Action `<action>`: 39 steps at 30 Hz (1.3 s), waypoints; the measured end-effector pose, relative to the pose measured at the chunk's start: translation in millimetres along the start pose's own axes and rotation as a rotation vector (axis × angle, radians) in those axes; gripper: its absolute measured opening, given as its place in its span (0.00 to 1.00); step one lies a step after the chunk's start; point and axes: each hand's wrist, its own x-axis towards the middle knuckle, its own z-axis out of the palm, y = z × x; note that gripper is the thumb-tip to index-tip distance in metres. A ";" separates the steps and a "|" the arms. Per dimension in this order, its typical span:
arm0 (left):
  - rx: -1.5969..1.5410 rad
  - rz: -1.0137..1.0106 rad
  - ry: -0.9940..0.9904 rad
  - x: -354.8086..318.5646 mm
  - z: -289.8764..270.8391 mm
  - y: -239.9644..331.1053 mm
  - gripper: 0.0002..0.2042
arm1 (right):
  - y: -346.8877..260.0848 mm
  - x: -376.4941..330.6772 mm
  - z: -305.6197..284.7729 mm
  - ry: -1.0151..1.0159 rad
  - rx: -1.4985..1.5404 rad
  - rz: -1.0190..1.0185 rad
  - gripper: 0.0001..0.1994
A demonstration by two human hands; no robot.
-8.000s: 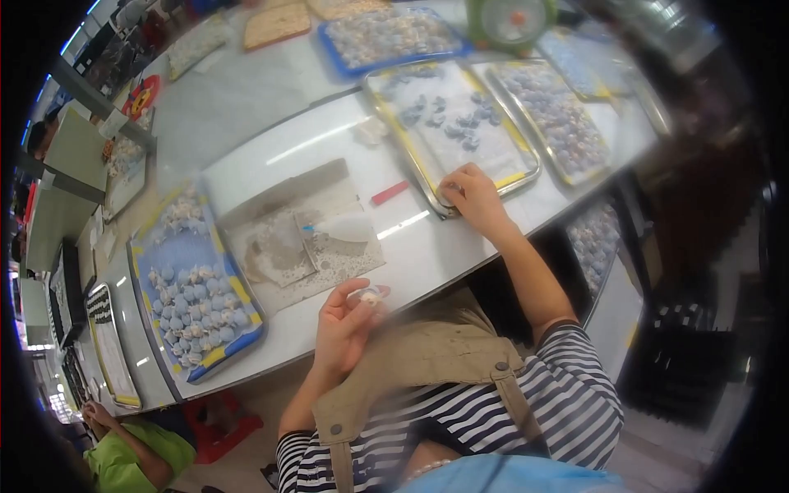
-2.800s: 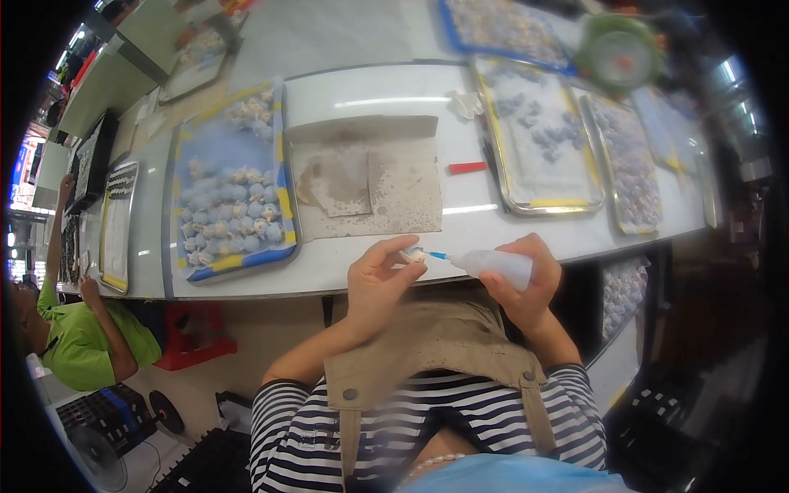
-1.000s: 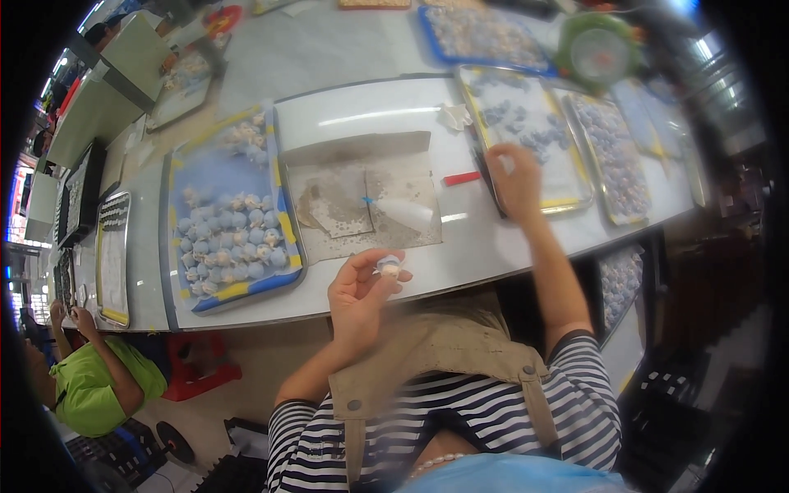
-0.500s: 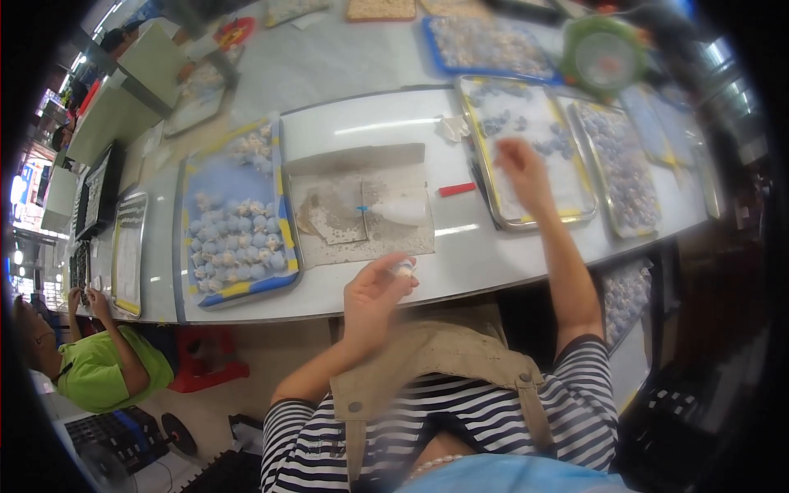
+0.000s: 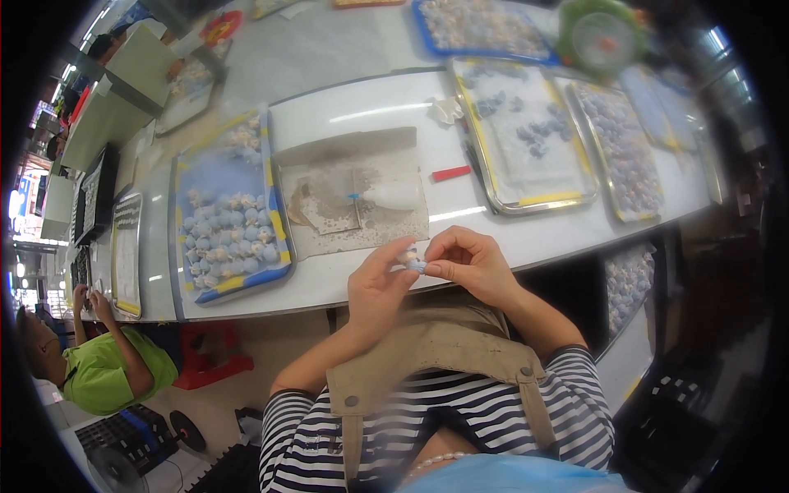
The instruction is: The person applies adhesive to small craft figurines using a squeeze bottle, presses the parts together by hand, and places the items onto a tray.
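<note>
Close to the table's front edge, my left hand (image 5: 380, 283) holds a small pale figurine (image 5: 411, 256) with light-blue parts between thumb and fingers. From the right, my right hand (image 5: 475, 264) meets it, thumb and forefinger pinched at the figurine's light-blue side. Whether a separate small piece is in that pinch is too small to make out. Behind the hands lies a stained cardboard sheet (image 5: 320, 238) bearing a white bottle (image 5: 394, 195) with a blue tip. Right of it, a metal tray (image 5: 546, 200) edged in yellow tape carries small blue-grey pieces (image 5: 542, 135) on white lining.
At left, a blue tray (image 5: 215, 174) holds rows of pale-blue figurines. A red stick-shaped object (image 5: 451, 173) and crumpled paper (image 5: 445, 110) lie mid-table. More filled trays line the right and back, near a round green-rimmed object (image 5: 602, 39). A person in green (image 5: 115, 366) works at far left.
My right hand has come from above the metal tray of blue-grey pieces to the figurine in my left hand. Its fingers now pinch at the figurine. The view has shifted slightly.
</note>
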 end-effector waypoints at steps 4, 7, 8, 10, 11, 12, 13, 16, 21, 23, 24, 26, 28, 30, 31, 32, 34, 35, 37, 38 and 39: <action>-0.028 0.029 0.024 -0.6 -8.7 -1.1 0.18 | 6.2 2.1 14.7 0.102 -0.174 -0.196 0.08; 0.053 -0.002 0.037 -1.7 -14.7 -3.5 0.16 | 8.3 2.8 25.9 0.164 -0.357 -0.384 0.09; 0.050 -0.003 0.037 -1.9 -16.0 -3.6 0.16 | 8.0 3.1 28.7 0.203 -0.490 -0.512 0.10; 0.129 0.019 0.025 -2.8 -17.8 -3.4 0.15 | 4.9 3.6 32.9 0.233 -0.570 -0.578 0.11; 0.128 0.019 0.025 -3.0 -18.3 -3.4 0.15 | 3.0 3.7 34.9 0.264 -0.647 -0.646 0.13; 0.101 0.024 0.026 -2.3 -18.2 -3.3 0.15 | 0.7 4.3 36.5 0.264 -0.648 -0.646 0.13; 0.074 0.029 0.027 -1.8 -17.9 -3.3 0.15 | -1.5 5.0 38.0 0.301 -0.708 -0.696 0.13; 0.061 0.042 0.026 -2.0 -16.1 -5.1 0.16 | -1.6 4.4 38.3 0.339 -0.792 -0.739 0.13; -0.011 -0.015 0.087 -1.1 -4.9 6.2 0.17 | 3.6 1.3 35.6 0.402 -0.764 -0.748 0.10; 0.034 -0.009 0.071 -0.1 -1.7 5.5 0.17 | 0.9 -1.2 33.5 0.415 -0.757 -0.769 0.09; 0.017 0.011 0.073 0.0 1.0 6.1 0.17 | -0.9 -3.1 33.0 0.417 -0.754 -0.769 0.09; 0.002 0.030 0.074 -0.2 3.5 5.0 0.17 | -5.2 -7.5 32.2 0.407 -0.798 -0.749 0.09; 0.115 0.047 0.056 -0.4 2.1 0.5 0.16 | -8.1 -10.4 29.4 0.386 -0.816 -0.747 0.10; 0.060 0.014 0.063 0.0 5.5 5.6 0.16 | -10.6 -11.4 27.4 0.362 -0.834 -0.744 0.10; 0.004 -0.019 0.070 0.2 6.5 7.3 0.16 | -12.0 -10.9 26.7 0.362 -0.829 -0.771 0.11; 0.005 -0.018 0.071 0.1 6.6 7.1 0.16 | -12.7 -10.0 26.1 0.363 -0.824 -0.798 0.11; 0.023 0.032 0.056 -0.4 8.1 7.2 0.17 | -8.9 -6.8 23.8 0.386 -0.810 -0.829 0.12; 0.023 0.033 0.054 -0.5 9.0 7.8 0.17 | -7.6 -6.1 23.1 0.407 -0.795 -0.859 0.13; 0.060 0.037 0.061 -1.0 8.9 8.8 0.17 | -9.1 -6.5 23.6 0.402 -0.785 -0.850 0.12; 0.061 0.037 0.062 -1.0 8.6 8.8 0.17 | -10.3 -6.9 24.0 0.399 -0.776 -0.839 0.12; 0.095 0.046 0.065 -1.2 8.5 8.7 0.17 | -11.6 -8.2 24.3 0.399 -0.776 -0.839 0.12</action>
